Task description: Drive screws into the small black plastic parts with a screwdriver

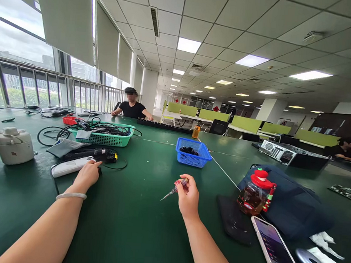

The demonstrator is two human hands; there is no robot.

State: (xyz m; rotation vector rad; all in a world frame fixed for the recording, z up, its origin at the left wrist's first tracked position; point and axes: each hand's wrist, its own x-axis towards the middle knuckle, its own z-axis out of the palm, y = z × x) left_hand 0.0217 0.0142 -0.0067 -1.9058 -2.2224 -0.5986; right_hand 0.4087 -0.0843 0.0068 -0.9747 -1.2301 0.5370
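Observation:
My right hand (pixel 189 198) pinches a small screwdriver (pixel 173 190) by its translucent handle, with red near the grip. The thin metal tip points down and left above the green table. Over on the left, my left hand (pixel 88 176) has its fingers closed around the right end of a long white device (pixel 71 166); the fingertips are partly hidden. A black cable runs down beside that device. Just behind it lie a black tool-like object with a yellow end (pixel 105 155) and a grey cloth (pixel 65 148).
A green basket (pixel 113 141) of cables and a blue basket (pixel 193 161) with small black parts stand farther back. At left is a cream jug (pixel 13 146). On the right are a red-lidded bottle (pixel 254 193), a dark bag (pixel 298 207) and a phone (pixel 278 253). A person (pixel 131 109) sits opposite.

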